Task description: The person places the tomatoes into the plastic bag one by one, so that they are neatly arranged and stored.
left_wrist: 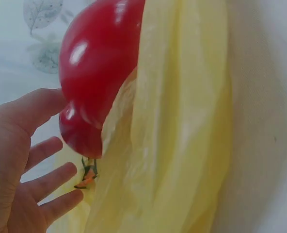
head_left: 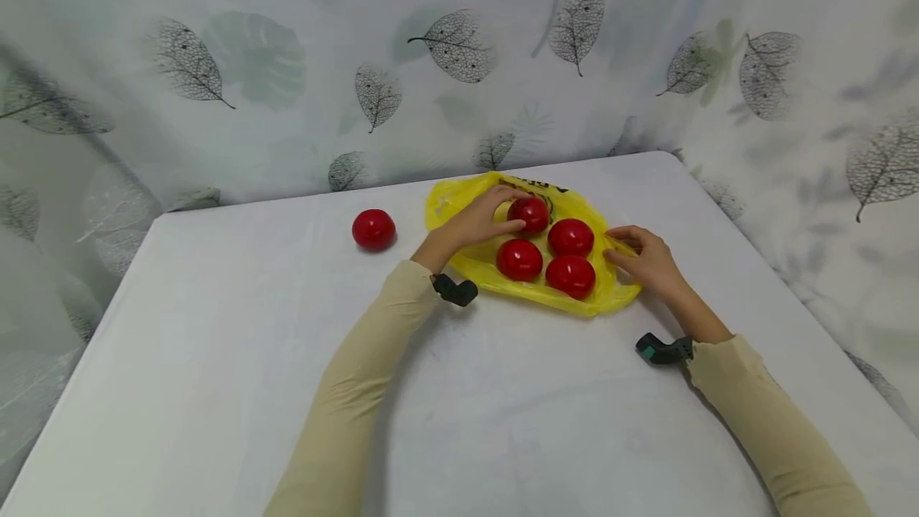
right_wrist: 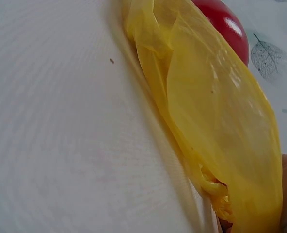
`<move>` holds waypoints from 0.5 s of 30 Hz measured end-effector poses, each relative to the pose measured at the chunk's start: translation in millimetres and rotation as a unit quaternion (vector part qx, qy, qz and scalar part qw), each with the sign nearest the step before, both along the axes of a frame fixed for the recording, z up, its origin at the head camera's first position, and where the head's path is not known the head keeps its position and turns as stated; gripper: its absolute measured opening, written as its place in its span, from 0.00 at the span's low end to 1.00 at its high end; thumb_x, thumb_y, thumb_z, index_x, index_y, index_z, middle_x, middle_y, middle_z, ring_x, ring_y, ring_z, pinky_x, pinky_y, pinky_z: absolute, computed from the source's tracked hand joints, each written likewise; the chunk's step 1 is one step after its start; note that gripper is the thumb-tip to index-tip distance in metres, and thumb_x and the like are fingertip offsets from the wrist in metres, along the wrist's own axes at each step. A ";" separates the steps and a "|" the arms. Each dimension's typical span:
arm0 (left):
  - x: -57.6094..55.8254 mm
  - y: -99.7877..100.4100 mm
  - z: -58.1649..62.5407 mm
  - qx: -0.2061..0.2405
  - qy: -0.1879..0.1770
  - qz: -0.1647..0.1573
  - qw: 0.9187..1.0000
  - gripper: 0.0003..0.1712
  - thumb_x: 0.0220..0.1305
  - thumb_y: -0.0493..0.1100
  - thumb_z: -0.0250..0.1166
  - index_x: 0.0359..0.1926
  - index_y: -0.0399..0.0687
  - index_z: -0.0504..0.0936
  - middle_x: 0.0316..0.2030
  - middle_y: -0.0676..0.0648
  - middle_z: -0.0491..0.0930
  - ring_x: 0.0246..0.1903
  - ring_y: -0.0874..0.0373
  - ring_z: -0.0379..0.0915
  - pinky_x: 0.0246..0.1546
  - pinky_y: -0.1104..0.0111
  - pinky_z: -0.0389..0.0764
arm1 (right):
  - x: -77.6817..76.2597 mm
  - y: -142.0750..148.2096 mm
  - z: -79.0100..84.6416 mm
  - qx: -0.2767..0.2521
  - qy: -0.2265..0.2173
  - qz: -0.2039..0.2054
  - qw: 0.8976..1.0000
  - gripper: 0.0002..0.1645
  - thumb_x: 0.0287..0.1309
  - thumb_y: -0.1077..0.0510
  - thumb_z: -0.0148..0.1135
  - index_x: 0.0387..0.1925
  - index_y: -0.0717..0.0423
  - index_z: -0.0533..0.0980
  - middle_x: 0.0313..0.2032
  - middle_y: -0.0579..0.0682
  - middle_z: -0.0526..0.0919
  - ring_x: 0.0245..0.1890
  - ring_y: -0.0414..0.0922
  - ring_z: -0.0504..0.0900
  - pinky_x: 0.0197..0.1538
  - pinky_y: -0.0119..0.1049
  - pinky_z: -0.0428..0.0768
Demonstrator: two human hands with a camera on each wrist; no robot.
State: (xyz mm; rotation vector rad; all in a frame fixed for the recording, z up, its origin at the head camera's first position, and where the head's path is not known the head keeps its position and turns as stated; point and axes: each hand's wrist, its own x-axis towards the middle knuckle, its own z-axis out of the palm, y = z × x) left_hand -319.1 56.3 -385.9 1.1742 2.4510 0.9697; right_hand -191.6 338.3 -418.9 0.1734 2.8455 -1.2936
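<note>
Several shiny red tomatoes [head_left: 571, 238] lie together on a yellow plastic bag [head_left: 534, 291], whose edges are raised around them. My left hand [head_left: 479, 220] reaches over the bag's left side, its thumb and fingers spread beside the back-left tomato [head_left: 529, 215]. In the left wrist view, one digit overlaps the edge of a tomato [left_wrist: 100, 58], and the other fingers stand apart from it. At the bag's right end, my right hand [head_left: 649, 262] pinches the crumpled plastic between thumb and fingers. Yellow plastic [right_wrist: 221, 116] hides most of that hand in the right wrist view.
One more tomato [head_left: 374, 230] sits on the white table [head_left: 215, 357], left of the bag. A leaf-patterned curtain [head_left: 287, 78] hangs behind the table and along its sides.
</note>
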 end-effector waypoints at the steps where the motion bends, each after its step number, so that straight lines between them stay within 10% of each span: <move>1: 0.4 -2.1 0.8 -0.002 0.002 0.002 1.000 0.31 0.68 0.48 0.63 0.68 0.49 0.68 0.66 0.44 0.65 0.67 0.52 0.58 0.68 0.61 0.64 | 0.2 -0.1 0.0 -0.001 -0.001 0.000 1.000 0.28 0.67 0.54 0.59 0.62 0.66 0.68 0.60 0.68 0.71 0.60 0.63 0.69 0.65 0.57 0.68; 15: 4.7 -35.1 9.3 0.004 0.039 0.013 0.999 0.29 0.67 0.45 0.63 0.67 0.45 0.70 0.66 0.45 0.68 0.68 0.52 0.58 0.71 0.61 0.59 | 1.7 -1.7 1.8 0.006 -0.004 0.003 1.000 0.29 0.67 0.53 0.58 0.62 0.67 0.67 0.61 0.69 0.69 0.61 0.65 0.68 0.65 0.58 0.68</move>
